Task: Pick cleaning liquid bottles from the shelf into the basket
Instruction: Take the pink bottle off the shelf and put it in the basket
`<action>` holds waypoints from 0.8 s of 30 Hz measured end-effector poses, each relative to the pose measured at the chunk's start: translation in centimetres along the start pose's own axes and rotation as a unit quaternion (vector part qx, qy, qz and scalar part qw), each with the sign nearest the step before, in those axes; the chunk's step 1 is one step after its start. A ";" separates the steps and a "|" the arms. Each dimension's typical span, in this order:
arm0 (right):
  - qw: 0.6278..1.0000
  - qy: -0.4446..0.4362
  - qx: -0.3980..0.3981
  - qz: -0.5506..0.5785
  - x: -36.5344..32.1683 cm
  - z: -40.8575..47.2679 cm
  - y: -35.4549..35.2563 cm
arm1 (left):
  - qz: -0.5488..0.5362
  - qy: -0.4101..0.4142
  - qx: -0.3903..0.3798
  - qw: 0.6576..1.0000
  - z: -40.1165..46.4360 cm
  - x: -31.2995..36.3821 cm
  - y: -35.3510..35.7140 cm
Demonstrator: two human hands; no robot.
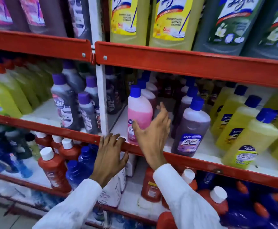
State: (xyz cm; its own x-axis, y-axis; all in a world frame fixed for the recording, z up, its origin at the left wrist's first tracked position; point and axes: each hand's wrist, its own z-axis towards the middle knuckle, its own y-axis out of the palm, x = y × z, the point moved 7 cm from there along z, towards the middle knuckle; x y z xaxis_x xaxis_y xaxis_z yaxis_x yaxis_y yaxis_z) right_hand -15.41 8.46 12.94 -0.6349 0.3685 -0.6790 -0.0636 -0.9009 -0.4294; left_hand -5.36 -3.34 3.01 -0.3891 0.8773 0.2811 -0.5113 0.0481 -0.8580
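One pink bottle (139,113) with a blue cap stands at the front of the middle shelf, just inside the red shelf rail (193,161), and it looks like the one we are going for. Our right hand (151,131) is at its side with fingers spread wide, thumb across the label and the rest curling behind; we judge the grip not yet closed. Our left hand (109,156) rests on the rail with fingers loosely splayed, holding nothing.

Just to the right stands a purple bottle (191,126), with more pink ones packed behind. If we sweep the fingers too far back or pull out crooked, we could knock a neighbour over. The bottle looks smooth, so a loose one-handed hold might let it slip, or its base may catch the rail. The basket is out of view, so we cannot judge the carry.
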 end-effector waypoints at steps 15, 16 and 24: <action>0.933 0.090 0.034 0.348 1.3 2.6 0.0 | -0.054 0.041 0.014 0.998 -0.6 0.5 0.1; 0.917 0.065 0.010 0.395 1.0 2.8 -0.9 | -0.065 0.046 0.018 0.997 -0.7 0.8 0.2; 0.526 0.011 -0.369 0.766 -5.3 1.9 -6.1 | -0.107 0.048 -0.007 0.993 -0.4 2.6 1.3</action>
State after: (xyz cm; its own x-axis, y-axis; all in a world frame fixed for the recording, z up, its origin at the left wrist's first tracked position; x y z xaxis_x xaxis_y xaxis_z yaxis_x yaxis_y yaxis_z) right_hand -13.10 11.54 20.27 0.5040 -0.6507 -0.5680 0.8312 0.1867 0.5237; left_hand -6.71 -0.84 2.47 -0.1974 0.8873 0.4169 -0.5636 0.2453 -0.7888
